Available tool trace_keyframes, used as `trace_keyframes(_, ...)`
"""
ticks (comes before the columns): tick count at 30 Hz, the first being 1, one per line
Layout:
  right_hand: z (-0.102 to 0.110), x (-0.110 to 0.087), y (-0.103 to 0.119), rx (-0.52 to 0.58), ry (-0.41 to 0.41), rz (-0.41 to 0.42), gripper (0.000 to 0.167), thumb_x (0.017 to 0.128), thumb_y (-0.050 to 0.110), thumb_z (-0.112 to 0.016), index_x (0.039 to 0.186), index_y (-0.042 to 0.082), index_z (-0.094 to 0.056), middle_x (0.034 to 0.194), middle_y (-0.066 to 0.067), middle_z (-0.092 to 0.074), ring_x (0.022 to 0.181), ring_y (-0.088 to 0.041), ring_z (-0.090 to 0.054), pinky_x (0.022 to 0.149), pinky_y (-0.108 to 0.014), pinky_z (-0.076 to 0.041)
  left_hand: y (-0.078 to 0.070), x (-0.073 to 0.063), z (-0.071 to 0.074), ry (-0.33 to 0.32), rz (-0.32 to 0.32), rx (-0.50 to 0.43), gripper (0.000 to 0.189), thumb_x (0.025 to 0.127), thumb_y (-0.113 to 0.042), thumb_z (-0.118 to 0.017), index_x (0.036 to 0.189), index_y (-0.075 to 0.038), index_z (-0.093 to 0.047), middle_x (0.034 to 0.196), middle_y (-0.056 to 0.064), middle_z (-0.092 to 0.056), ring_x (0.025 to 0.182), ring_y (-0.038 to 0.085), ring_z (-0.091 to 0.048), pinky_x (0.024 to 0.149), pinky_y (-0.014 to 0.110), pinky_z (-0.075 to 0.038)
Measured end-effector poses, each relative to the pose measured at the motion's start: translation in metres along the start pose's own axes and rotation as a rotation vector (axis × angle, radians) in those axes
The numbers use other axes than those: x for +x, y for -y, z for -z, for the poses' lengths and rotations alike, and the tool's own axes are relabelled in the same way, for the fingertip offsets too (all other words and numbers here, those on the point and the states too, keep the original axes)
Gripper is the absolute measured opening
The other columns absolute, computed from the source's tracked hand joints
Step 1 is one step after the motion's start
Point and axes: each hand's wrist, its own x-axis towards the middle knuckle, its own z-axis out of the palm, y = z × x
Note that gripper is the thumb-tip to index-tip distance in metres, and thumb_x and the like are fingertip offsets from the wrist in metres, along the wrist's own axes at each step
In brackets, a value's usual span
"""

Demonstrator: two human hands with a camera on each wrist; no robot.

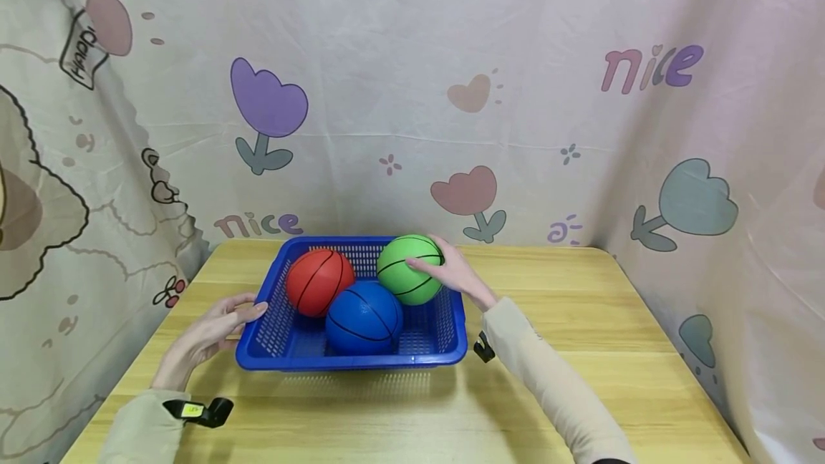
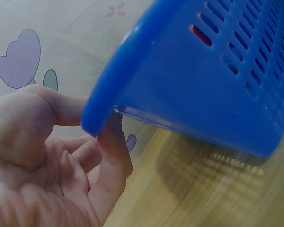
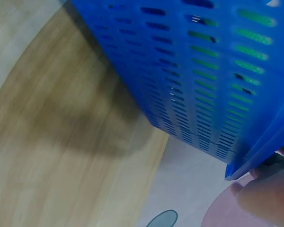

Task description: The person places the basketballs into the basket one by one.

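Note:
A blue plastic basket (image 1: pixel 351 362) with slotted walls holds three small basketballs. The red basketball (image 1: pixel 319 281) lies at the left, the blue basketball (image 1: pixel 364 317) in front and the green basketball (image 1: pixel 406 271) at the back right. My left hand (image 1: pixel 213 328) pinches the basket's left rim, thumb on top and fingers below, as the left wrist view shows closely. With thumb in front and fingers behind, my right hand (image 1: pixel 454 271) grips the green basketball. In the right wrist view, green shows through the slots, and part of the right hand (image 3: pixel 270 196) is at the rim.
Below the basket is a light wooden table (image 1: pixel 548 378), with the basket's shadow on it. A pale printed curtain (image 1: pixel 387 92) hangs behind the table and along both sides. Each wrist wears a small black camera, such as the left one (image 1: pixel 215 412).

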Motion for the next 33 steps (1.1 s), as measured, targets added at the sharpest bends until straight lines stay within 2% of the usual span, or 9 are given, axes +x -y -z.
trace_keyframes(5, 0.000, 0.000, -0.003, -0.069, -0.013, 0.017, 0.077, 0.090, 0.051, -0.068, 0.154, 0.022, -0.039, 0.152, -0.011, -0.049, 0.142, -0.040, -0.039, 0.113, -0.062, -0.036, -0.001, 0.000, 0.000, 0.002, -0.005, -0.004, 0.070, 0.106, -0.034, -0.050, 0.152, 0.007, -0.018, 0.113, 0.003, -0.068, 0.100, 0.016, -0.068, 0.083, 0.038, -0.061)
trace_keyframes(12, -0.001, 0.002, -0.006, -0.107, -0.001, 0.038, 0.079, 0.091, 0.052, -0.066, 0.154, 0.014, -0.039, 0.152, -0.016, -0.050, 0.147, -0.040, -0.037, 0.126, -0.059, -0.009, -0.001, -0.001, 0.000, 0.001, -0.009, -0.007, 0.070, 0.106, -0.034, -0.050, 0.152, 0.007, -0.018, 0.113, 0.004, -0.068, 0.100, 0.016, -0.069, 0.084, 0.039, -0.061)
trace_keyframes(21, -0.002, 0.000, -0.011, -0.140, -0.005, 0.054, 0.077, 0.092, 0.052, -0.066, 0.153, 0.013, -0.042, 0.153, -0.017, -0.048, 0.146, -0.035, -0.038, 0.126, -0.058, -0.008, 0.000, -0.001, 0.000, -0.001, -0.010, -0.010, 0.068, 0.106, -0.034, -0.050, 0.151, 0.007, -0.019, 0.112, 0.003, -0.069, 0.100, 0.016, -0.069, 0.083, 0.039, -0.061)
trace_keyframes(25, -0.002, -0.001, -0.013, -0.154, -0.007, 0.031, 0.079, 0.091, 0.056, -0.065, 0.154, 0.015, -0.042, 0.155, -0.017, -0.044, 0.149, -0.035, -0.032, 0.125, -0.060, -0.010, 0.000, -0.001, 0.000, 0.000, -0.010, -0.011, 0.068, 0.106, -0.034, -0.050, 0.151, 0.007, -0.020, 0.111, 0.002, -0.069, 0.099, 0.016, -0.069, 0.083, 0.038, -0.061)
trace_keyframes(33, -0.003, -0.003, -0.014, -0.182, -0.009, 0.014, 0.079, 0.090, 0.058, -0.065, 0.152, 0.013, -0.045, 0.162, -0.018, -0.035, 0.157, -0.035, -0.015, 0.125, -0.062, 0.006, 0.000, 0.000, -0.001, 0.006, -0.012, -0.020, 0.069, 0.106, -0.034, -0.050, 0.151, 0.007, -0.018, 0.110, 0.001, -0.069, 0.098, 0.015, -0.069, 0.082, 0.038, -0.061)
